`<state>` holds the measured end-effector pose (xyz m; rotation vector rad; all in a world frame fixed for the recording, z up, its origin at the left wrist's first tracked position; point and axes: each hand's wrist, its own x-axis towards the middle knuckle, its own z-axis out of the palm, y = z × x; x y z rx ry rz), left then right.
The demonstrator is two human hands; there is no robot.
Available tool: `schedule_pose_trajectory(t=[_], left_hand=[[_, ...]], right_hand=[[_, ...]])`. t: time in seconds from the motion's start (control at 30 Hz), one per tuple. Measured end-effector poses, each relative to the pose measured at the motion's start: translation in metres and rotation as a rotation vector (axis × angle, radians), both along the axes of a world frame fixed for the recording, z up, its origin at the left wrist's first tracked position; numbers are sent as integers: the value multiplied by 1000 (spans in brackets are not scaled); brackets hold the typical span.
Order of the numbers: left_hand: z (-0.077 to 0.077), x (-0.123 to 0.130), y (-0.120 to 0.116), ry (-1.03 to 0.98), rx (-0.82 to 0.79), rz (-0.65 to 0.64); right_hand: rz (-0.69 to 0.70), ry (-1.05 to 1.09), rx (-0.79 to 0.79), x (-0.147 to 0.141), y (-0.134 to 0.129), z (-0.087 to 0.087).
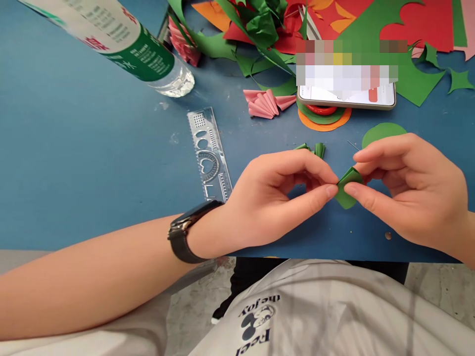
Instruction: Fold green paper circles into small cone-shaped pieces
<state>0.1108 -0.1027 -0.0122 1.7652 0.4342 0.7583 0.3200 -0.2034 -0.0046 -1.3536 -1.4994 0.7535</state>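
Between my two hands is a small piece of folded green paper (pixel 346 194), held above the front part of the blue table. My left hand (pixel 274 193) pinches its left corner with thumb and forefinger. On its right side, the thumb of my right hand (pixel 411 193) presses against the paper, with other fingers behind it. Just beyond my left hand lie rolled green paper pieces (pixel 319 150), partly covered by that hand. A green paper disc (pixel 384 133) shows behind my right fingers. A thin needle-like thing (pixel 353 145) lies beside it.
A clear stencil ruler (pixel 208 153) and a water bottle (pixel 148 52) are at left. A phone (pixel 347 96) rests over green and orange paper discs (pixel 324 124). Pink folded paper cones (pixel 267 105) lie beside it. Coloured paper scraps (pixel 419 74) and scissors (pixel 310 24) fill the back.
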Motion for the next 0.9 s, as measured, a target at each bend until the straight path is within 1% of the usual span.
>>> schedule_pose_trajectory(t=[0.07, 0.2, 0.3, 0.37, 0.47, 0.53, 0.6, 0.67, 0.8, 0.9], left_hand=[[-1, 1, -1, -3, 64, 13], [-3, 0, -3, 28, 135, 66], [-3, 0, -4, 11, 193, 85], [-2, 1, -4, -4, 166, 93], [1, 1, -3, 22, 40, 87], [2, 0, -3, 52, -40, 58], [2, 0, -2, 77, -60, 16], [1, 0, -2, 98, 2, 8], [-3, 0, 3, 120, 230, -14], [-6, 0, 8, 219, 344, -53]], right_hand=[[-21, 14, 8, -2, 2, 2], [-65, 33, 1, -5, 5, 5], [-58, 29, -23, -4, 5, 5], [-31, 38, -59, -3, 5, 4], [-4, 58, -84, -3, 6, 3], [-4, 46, -79, -3, 6, 3], [21, 16, -77, -2, 7, 2], [84, -14, -90, -1, 7, 0], [223, -103, -129, 4, 10, -4], [256, -255, -76, 8, 14, -7]])
